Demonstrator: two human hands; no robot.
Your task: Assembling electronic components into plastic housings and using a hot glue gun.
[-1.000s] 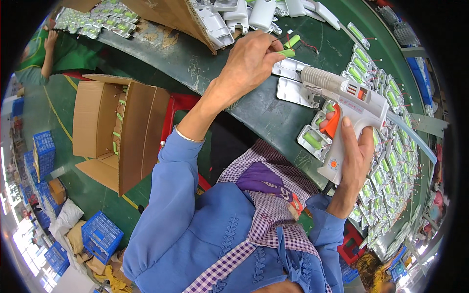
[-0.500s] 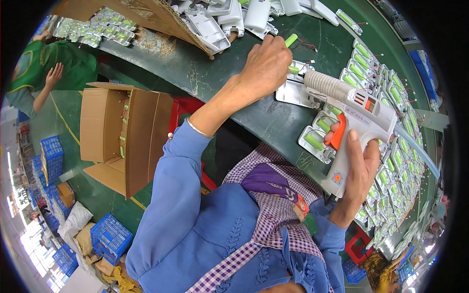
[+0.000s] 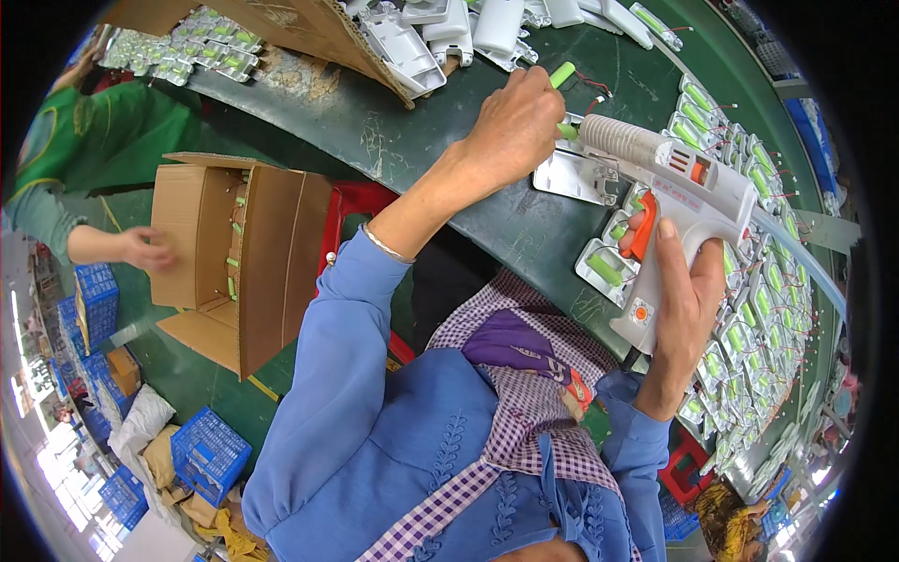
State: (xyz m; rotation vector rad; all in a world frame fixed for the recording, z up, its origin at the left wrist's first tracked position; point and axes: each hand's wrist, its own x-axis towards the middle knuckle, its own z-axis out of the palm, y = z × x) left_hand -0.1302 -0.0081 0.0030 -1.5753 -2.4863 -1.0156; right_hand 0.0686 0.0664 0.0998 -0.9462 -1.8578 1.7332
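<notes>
My left hand (image 3: 513, 131) is closed on a green battery cell (image 3: 561, 75) with thin red and dark wires. The end of a second green cell (image 3: 567, 131) shows under its fingers, close to the gun's nozzle; whether the hand grips that one too is hidden. Below lies a white plastic housing (image 3: 573, 180), flat on the bench. My right hand (image 3: 682, 290) grips a white hot glue gun (image 3: 698, 192), a finger by its orange trigger (image 3: 641, 228). The nozzle points left toward the second cell. Beside the gun lies a housing with a green cell (image 3: 605, 269).
Many housings with green cells (image 3: 758, 300) cover the bench's right side. Loose white housings (image 3: 403, 47) pile behind a cardboard flap (image 3: 309, 37). An open carton (image 3: 262, 272) stands left, near a red stool (image 3: 351, 211). A co-worker's hand (image 3: 148, 251) reaches by the carton.
The glue gun has shifted slightly left and its nozzle up toward the cell. My left hand stays nearly in place. The co-worker's arm has moved down to the carton.
</notes>
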